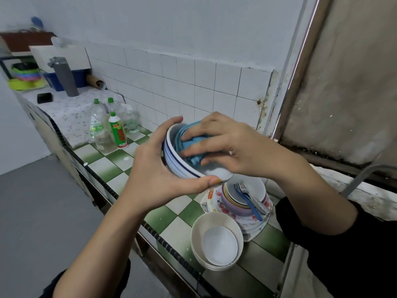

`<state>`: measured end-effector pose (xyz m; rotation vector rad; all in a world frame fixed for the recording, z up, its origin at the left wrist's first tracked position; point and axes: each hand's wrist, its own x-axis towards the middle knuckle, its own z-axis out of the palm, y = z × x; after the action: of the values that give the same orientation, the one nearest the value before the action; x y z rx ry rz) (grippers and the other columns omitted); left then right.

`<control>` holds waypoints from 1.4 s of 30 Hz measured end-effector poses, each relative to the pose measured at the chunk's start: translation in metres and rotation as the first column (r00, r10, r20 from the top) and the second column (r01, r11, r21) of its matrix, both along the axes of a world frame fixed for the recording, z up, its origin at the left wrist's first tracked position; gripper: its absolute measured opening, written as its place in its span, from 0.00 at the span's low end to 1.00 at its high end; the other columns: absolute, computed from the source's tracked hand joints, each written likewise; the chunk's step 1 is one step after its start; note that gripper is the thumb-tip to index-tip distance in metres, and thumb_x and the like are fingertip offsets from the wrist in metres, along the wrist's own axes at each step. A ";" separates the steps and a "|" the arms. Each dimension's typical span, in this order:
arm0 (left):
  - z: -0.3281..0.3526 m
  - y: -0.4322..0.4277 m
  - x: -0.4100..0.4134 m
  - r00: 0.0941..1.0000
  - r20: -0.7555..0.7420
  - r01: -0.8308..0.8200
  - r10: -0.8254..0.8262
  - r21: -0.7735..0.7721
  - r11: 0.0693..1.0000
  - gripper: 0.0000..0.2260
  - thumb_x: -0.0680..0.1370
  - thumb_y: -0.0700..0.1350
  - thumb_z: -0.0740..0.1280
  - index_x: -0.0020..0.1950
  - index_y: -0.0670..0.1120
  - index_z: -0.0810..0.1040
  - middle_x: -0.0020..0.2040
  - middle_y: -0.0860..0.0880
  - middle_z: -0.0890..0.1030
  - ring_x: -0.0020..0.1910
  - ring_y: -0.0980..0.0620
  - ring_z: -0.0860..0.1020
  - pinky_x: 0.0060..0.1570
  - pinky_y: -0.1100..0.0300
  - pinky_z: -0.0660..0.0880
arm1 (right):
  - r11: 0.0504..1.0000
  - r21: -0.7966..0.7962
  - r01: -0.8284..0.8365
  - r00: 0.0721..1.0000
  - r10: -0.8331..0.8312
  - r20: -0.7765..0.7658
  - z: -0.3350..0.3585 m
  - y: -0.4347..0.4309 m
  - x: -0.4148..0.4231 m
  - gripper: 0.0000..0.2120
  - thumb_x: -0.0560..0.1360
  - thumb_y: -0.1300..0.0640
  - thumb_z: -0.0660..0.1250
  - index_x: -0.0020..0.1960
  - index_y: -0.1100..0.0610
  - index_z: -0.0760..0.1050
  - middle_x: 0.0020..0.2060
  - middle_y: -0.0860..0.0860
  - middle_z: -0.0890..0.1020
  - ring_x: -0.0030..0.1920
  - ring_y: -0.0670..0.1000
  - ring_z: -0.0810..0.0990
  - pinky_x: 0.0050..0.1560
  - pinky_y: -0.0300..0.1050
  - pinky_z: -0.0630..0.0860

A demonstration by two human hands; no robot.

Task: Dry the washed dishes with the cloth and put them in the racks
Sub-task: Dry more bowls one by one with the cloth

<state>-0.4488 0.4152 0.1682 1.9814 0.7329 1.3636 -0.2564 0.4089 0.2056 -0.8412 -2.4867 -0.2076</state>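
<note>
Above the table (103, 166), over the stacked plates (223, 211): left hand (159, 168) cups the blue-striped bowl (173, 157) from outside, tilted so its mouth faces the right hand (225, 145), whose curled fingers press the bunched blue cloth (190, 143) inside. Tilt probably opens the wet interior to wiping.

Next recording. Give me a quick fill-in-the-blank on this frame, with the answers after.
1. The cloth inside the bowl is ____ in colour.
2. The right hand holds the cloth, while the left hand grips the ____.
3. The counter tiles are white and ____.
4. On top of the stacked plates lie several metal ____.

Answers: blue; bowl; green; forks
</note>
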 end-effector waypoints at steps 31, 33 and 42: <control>-0.022 -0.008 -0.009 0.970 -0.150 -0.158 0.191 0.211 0.965 0.52 0.56 0.64 0.77 0.71 0.38 0.67 0.59 0.47 0.80 0.58 0.52 0.79 0.60 0.57 0.75 | 0.987 -0.059 0.151 0.953 -0.129 0.275 -0.016 -0.018 -0.026 0.18 0.70 0.69 0.70 0.58 0.55 0.81 0.54 0.52 0.81 0.51 0.61 0.75 0.51 0.57 0.77; -0.022 -0.007 -0.013 0.962 -0.170 -0.166 0.215 0.261 0.951 0.51 0.57 0.65 0.76 0.71 0.37 0.68 0.62 0.48 0.78 0.59 0.54 0.78 0.61 0.61 0.74 | 0.955 -0.216 0.204 0.952 -0.143 0.271 -0.010 -0.023 -0.030 0.19 0.75 0.66 0.68 0.63 0.53 0.78 0.58 0.52 0.79 0.54 0.59 0.75 0.57 0.55 0.73; -0.034 -0.015 -0.012 0.968 -0.199 -0.111 0.150 0.192 0.975 0.52 0.56 0.65 0.76 0.72 0.40 0.67 0.63 0.48 0.77 0.61 0.53 0.77 0.61 0.63 0.72 | 0.637 -0.761 0.119 0.968 -0.245 -0.053 -0.001 -0.032 -0.035 0.11 0.78 0.60 0.67 0.59 0.51 0.81 0.44 0.40 0.82 0.45 0.37 0.78 0.55 0.36 0.73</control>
<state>-0.4613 0.4000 0.1342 2.2830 0.8790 1.3465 -0.2918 0.3769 0.2046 -1.3736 -2.3004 0.8780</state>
